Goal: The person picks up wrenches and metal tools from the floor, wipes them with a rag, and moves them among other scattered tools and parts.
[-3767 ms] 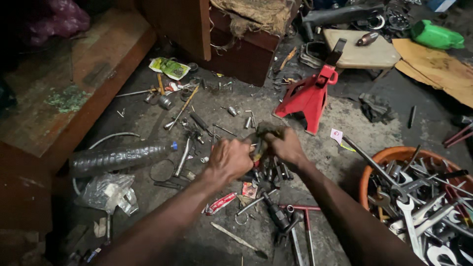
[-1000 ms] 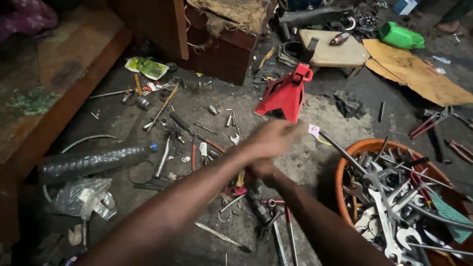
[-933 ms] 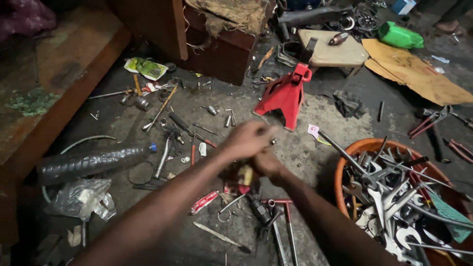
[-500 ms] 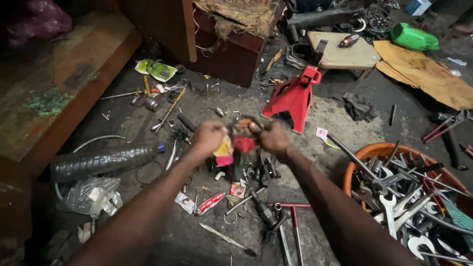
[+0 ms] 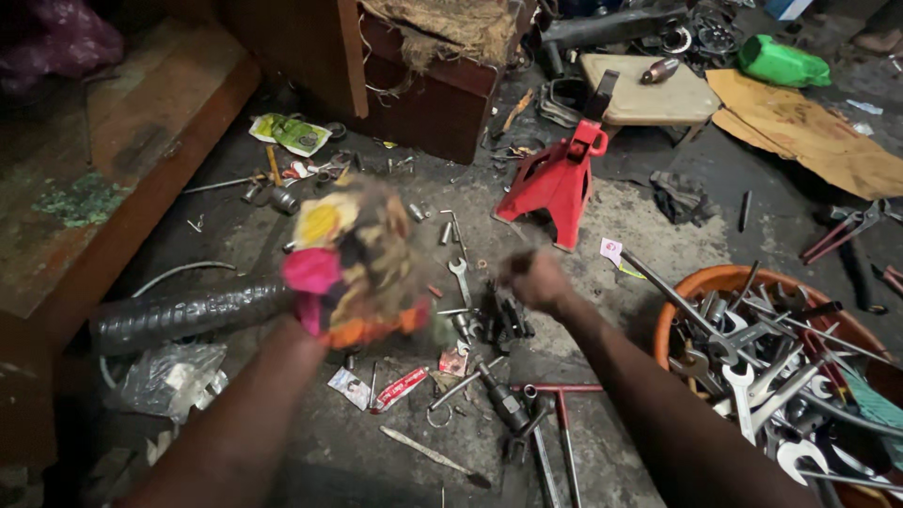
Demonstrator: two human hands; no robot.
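Above the dirty floor (image 5: pixel 649 216), the left hand (image 5: pixel 353 282) holds up a colourful rag (image 5: pixel 353 259), blurred, with the fingers hidden inside the cloth, closed around it. Right hand (image 5: pixel 531 279) hovers low over small tools (image 5: pixel 503 320), close to the red jack stand (image 5: pixel 557 183); whether its fingers are spread I cannot tell. An orange basin (image 5: pixel 701 282) with wrenches stands at the right.
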